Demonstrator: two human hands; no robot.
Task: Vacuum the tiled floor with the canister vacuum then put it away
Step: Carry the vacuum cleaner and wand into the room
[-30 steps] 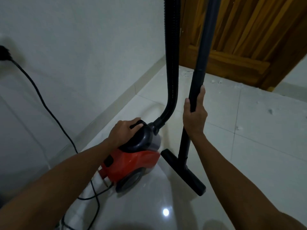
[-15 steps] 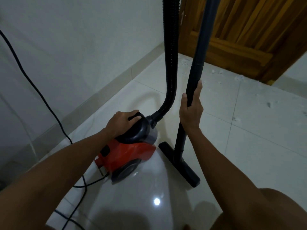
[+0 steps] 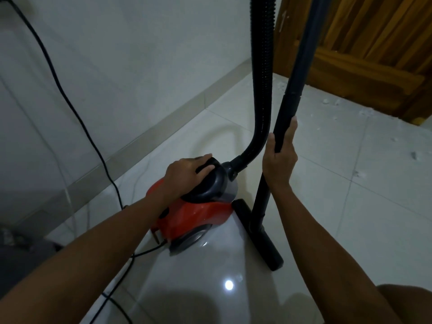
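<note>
A small red canister vacuum (image 3: 198,218) with a dark grey top stands on the glossy white tiled floor (image 3: 327,218) near the wall. My left hand (image 3: 187,174) lies on its dark top, fingers curled over the front edge of the handle. My right hand (image 3: 280,157) grips the upright black wand (image 3: 292,99). The wand ends in a flat black floor nozzle (image 3: 259,235) resting on the tiles just right of the canister. A ribbed black hose (image 3: 263,78) rises from the canister's front and leaves the top of the view.
A black power cord (image 3: 70,99) runs down the white wall on the left and trails across the floor behind the canister. A wooden door (image 3: 374,54) stands at the back right. White crumbs (image 3: 360,174) lie scattered on the tiles before it.
The view has tilted and shifted slightly, so the wall plug left the frame. Both hands keep their places on the canister top and the wand.
</note>
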